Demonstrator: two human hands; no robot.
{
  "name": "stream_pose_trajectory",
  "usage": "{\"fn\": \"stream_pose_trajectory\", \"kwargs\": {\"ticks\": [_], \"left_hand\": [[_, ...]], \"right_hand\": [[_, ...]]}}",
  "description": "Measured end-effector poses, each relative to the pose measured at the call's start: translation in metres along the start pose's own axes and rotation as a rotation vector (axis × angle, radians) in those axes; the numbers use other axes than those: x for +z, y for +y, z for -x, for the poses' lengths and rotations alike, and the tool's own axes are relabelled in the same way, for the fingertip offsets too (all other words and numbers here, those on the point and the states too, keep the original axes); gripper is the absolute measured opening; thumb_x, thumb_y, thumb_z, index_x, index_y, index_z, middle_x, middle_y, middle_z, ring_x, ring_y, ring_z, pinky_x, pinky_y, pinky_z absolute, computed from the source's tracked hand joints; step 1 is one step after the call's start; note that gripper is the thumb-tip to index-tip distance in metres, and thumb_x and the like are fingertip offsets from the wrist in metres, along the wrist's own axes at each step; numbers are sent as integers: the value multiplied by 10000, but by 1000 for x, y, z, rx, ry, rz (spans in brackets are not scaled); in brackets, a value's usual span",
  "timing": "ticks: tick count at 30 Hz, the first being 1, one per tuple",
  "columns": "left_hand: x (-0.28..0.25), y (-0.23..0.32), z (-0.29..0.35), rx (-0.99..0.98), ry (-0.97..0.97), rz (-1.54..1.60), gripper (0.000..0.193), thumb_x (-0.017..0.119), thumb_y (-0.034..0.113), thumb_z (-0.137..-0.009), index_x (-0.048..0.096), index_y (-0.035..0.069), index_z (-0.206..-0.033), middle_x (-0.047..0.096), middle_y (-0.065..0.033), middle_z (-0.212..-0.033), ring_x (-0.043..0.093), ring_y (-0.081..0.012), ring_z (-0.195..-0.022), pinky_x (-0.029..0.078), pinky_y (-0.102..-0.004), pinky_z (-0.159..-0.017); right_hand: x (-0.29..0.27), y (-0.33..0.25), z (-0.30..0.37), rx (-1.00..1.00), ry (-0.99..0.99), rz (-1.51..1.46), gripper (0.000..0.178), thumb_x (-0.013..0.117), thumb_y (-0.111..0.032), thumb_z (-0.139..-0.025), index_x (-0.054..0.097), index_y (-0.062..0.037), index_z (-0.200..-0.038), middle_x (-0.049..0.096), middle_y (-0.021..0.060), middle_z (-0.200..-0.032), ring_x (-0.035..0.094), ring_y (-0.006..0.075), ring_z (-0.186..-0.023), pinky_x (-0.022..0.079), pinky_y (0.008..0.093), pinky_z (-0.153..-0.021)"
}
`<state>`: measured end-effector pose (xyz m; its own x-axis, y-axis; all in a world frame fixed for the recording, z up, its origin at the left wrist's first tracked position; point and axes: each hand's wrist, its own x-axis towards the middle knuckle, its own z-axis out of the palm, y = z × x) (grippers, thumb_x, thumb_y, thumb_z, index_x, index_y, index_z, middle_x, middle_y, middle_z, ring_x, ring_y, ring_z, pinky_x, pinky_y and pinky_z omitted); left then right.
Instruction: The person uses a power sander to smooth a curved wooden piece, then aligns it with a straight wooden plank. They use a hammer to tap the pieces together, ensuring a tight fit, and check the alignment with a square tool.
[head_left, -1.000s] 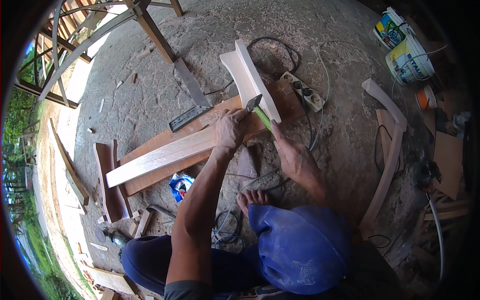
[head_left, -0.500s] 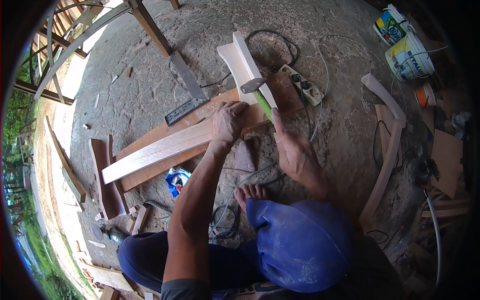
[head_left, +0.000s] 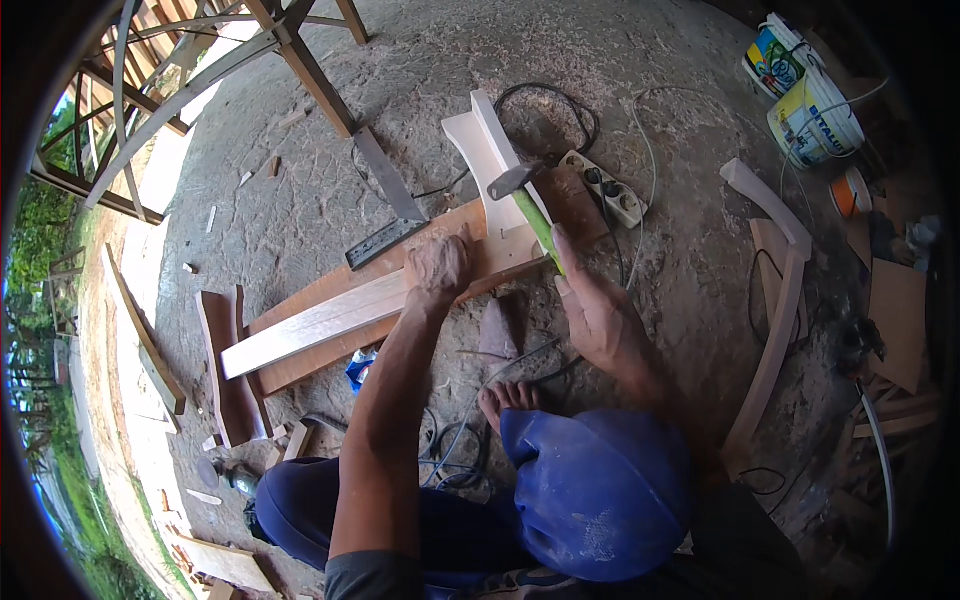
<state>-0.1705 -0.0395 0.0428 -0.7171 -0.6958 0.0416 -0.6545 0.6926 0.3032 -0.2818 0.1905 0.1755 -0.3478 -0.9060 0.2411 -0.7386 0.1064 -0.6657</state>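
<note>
Head view: what are we gripping?
"Our right hand [head_left: 600, 312] grips the green-handled hammer [head_left: 535, 220]; our left hand [head_left: 440, 266] rests curled on the pale board [head_left: 320, 318], whether gripping we cannot tell. It lies along the brown plank [head_left: 320, 356]."
"Which step?"
"Likely hammering beside the curved piece [head_left: 485, 155]; next calls for steadying the board."

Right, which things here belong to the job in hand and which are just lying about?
Job, apparently:
- green-handled hammer, in right hand
- pale plank, under left hand
- pale curved piece
- brown curved piece

Lying about, apparently:
- yellow-and-white bucket
- power strip
</note>
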Motion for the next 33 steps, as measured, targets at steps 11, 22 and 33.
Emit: {"fn": "stream_pose_trajectory", "kwargs": {"ticks": [11,22,33], "left_hand": [[3,2,-5,34,-38,-27,548,371,367,-1046,699,41,-752,699,-204,-757,701,-403,-744,558,-524,-709],[4,5,3,40,66,-57,410,435,316,-1023,707,58,-856,698,-193,-772,695,-403,-735,553,-522,-683],[-1,0,-4,48,-79,-79,378,412,309,-1033,694,76,-937,710,-187,-811,708,-377,-772,561,-504,-686]], "right_hand": [[13,10,-8,204,-169,62,632,556,5,-968,336,-52,-1558,658,337,-1019,690,465,-940,543,492,-717],[16,31,12,241,-251,127,644,462,-77,-1023,191,-86,-1607,587,418,-1181,685,465,-842,532,491,-589],[27,38,14,248,-278,210,644,480,-93,-1020,233,-179,-1608,678,304,-898,687,448,-734,539,503,-577]]}}
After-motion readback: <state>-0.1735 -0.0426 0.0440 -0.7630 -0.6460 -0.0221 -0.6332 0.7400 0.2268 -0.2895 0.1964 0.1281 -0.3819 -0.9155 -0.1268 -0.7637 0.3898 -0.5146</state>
